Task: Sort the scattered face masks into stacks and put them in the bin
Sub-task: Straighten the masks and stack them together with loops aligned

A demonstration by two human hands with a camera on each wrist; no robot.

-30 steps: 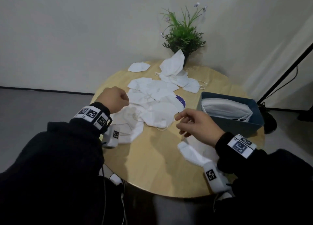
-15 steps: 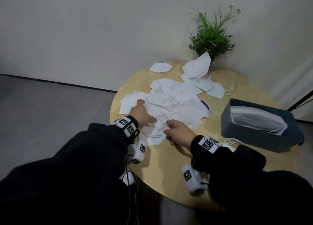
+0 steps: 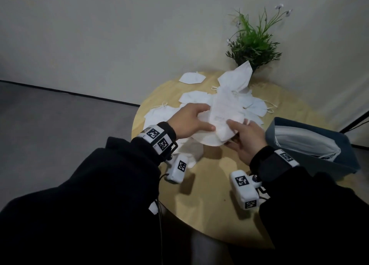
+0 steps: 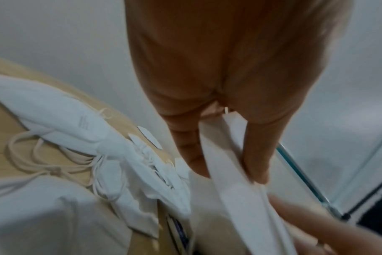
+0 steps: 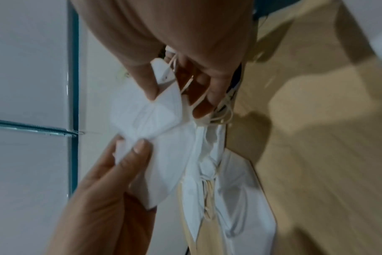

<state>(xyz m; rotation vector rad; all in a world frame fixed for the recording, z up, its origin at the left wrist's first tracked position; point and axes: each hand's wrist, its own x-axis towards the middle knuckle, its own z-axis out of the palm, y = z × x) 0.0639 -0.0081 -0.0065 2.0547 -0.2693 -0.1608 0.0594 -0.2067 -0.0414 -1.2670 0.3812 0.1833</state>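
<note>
A small bundle of white face masks (image 3: 216, 125) is lifted above the round wooden table (image 3: 209, 185), held from both sides. My left hand (image 3: 191, 121) pinches its left edge between thumb and fingers (image 4: 257, 155). My right hand (image 3: 243, 133) pinches the right edge, thumb (image 5: 146, 81) on top, ear loops hanging past the fingers. Several more loose masks (image 3: 163, 113) lie scattered on the table under and behind the hands. A grey-blue bin (image 3: 311, 161) at the right holds a stack of masks (image 3: 307, 145).
A potted green plant (image 3: 253, 43) stands at the table's back edge with a mask (image 3: 237, 77) leaning on it. A single mask (image 3: 192, 77) lies at the back left. The light wall is close behind; grey floor lies to the left.
Both hands have risen from pressing on the pile and now hold a bundle of masks between them above the table. The head view has shifted left.
</note>
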